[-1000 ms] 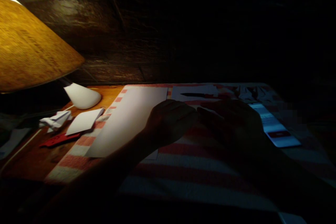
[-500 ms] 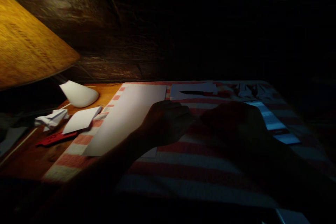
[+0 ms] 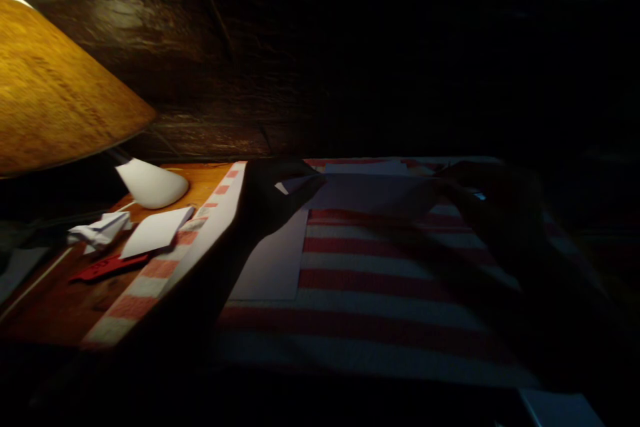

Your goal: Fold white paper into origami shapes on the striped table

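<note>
Both of my hands hold a sheet of paper (image 3: 370, 192) stretched between them, low above the far part of the striped cloth. My left hand (image 3: 275, 190) pinches its left end, fingers closed and in deep shadow. At the other end my right hand (image 3: 487, 190) grips the paper between thumb and fingers, though dark and blurred. Beneath my left wrist lies a large white sheet (image 3: 270, 267), partly covered by the forearm. Behind the held paper, another white sheet (image 3: 367, 167) lies at the cloth's back edge.
A lamp with a yellow shade (image 3: 65, 93) and white base (image 3: 153, 183) lights the left side. Crumpled paper (image 3: 103, 230), a folded white paper (image 3: 157, 230) and a red flat object (image 3: 107, 268) lie on the wooden table (image 3: 55, 310). The red-and-white cloth (image 3: 380, 287) covers the middle.
My hands have moved apart, the left leftward and the right rightward, and a sheet now spans between them. The knife at the back and most of the glowing phone are now hidden.
</note>
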The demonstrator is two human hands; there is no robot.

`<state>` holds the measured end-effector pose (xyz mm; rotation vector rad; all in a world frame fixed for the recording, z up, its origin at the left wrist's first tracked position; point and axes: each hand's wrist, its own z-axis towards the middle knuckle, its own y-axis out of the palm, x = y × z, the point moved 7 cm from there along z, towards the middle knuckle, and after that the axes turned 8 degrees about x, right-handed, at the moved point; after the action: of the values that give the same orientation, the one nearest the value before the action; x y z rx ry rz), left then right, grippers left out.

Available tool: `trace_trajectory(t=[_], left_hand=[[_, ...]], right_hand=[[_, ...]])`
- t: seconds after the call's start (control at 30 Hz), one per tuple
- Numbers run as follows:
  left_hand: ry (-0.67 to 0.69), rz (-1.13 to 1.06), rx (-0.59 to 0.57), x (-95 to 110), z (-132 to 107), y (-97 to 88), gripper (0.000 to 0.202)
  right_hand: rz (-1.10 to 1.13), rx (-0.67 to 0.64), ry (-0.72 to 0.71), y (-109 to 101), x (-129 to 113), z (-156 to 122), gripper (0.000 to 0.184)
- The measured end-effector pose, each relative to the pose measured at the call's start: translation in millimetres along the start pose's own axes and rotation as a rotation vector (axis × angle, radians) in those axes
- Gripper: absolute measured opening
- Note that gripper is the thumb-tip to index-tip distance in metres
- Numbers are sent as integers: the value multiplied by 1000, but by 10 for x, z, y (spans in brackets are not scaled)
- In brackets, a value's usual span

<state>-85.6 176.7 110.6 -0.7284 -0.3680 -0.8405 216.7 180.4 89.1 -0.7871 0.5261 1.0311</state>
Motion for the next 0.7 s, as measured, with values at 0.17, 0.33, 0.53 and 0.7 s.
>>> trace_trajectory(t=[0.17,0.33,0.53,0.7], left_hand=[[-431,-385,125,-416,-36,87,23],[-686,-630,27,-526,-209,399,23],[-787,-690,93,-566,-253,423,19],[-765,-648,123,-586,-218,380,21]], right_hand=[[370,108,372,67,256,-1,18],[405,65,503,183,360,-27,26],[324,68,530,218,504,-53,29],[285,-3,463,257,434,-31,33]])
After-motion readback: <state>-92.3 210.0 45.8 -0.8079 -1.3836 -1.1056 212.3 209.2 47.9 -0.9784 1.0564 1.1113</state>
